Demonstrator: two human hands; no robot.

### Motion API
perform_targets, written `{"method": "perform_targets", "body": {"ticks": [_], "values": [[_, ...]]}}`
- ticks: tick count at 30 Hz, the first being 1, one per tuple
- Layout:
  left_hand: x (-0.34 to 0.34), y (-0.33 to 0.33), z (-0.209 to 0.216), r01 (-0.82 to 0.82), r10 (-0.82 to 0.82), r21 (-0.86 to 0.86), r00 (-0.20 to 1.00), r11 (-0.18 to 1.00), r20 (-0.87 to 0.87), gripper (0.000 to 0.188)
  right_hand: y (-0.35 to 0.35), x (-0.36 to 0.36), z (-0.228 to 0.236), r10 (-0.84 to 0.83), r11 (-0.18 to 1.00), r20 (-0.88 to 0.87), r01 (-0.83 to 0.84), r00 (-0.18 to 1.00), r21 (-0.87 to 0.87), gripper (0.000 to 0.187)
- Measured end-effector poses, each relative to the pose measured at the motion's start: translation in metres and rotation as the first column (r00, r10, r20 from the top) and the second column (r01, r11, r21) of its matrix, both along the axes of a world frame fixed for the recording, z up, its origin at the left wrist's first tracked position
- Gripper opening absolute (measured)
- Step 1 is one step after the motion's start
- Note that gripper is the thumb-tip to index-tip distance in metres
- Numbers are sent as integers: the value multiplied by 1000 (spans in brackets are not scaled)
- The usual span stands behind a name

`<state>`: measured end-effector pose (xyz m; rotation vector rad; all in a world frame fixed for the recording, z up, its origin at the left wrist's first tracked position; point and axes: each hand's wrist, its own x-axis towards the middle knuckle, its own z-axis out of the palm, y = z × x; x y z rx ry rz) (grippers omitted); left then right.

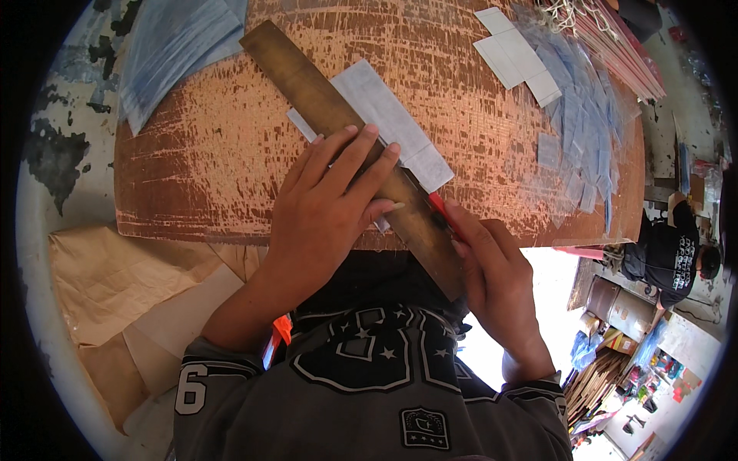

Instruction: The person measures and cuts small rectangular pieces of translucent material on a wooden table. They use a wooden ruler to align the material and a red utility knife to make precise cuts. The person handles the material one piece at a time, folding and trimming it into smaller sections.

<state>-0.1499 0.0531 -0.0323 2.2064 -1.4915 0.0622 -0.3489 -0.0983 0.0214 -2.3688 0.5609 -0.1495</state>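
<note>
The right hand (496,269) is gripping a red cutter (448,216) at the brown straightedge (307,92); the left hand (319,196), fingers spread, is pressing that down. Steady pressure, cutter hugging its edge, should help. Partly beneath, the grey sheet (396,127) is lying on the table (204,165), long axis pointing far-left.

Straightedge (315,107): dull brassy brown, darker patches. Sheet (396,127) under straightedge: pale grey, fine darker lines. Tool handle (438,203) just right of straightedge: bright red. Tabletop (192,177) beneath straightedge: red-brown, streaked and flecked orange-tan. Film sheets (181,58) left of straightedge: hazy blue-grey. Scraps (580,138) far right of straightedge: similar blue-grey. Paper (123,276) left below straightedge: plain tan. Shirt (330,426) below straightedge: charcoal, black lettering (330,369) outlined pale, white stars (388,353).
</note>
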Motion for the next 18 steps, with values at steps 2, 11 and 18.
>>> {"method": "perform_targets", "body": {"ticks": [2,11,18], "values": [[0,0,0,2,-2,3,1000,1000,1,64,-1,-2,-4,46,997,9,-45,999,-63,58],[1,0,0,1,-1,-3,1000,1000,9,65,0,-9,1,96,985,-119,-112,988,-133,73],[0,-1,0,-7,7,1,1000,1000,-11,66,0,-33,3,86,989,-132,-100,988,-105,73]]}}
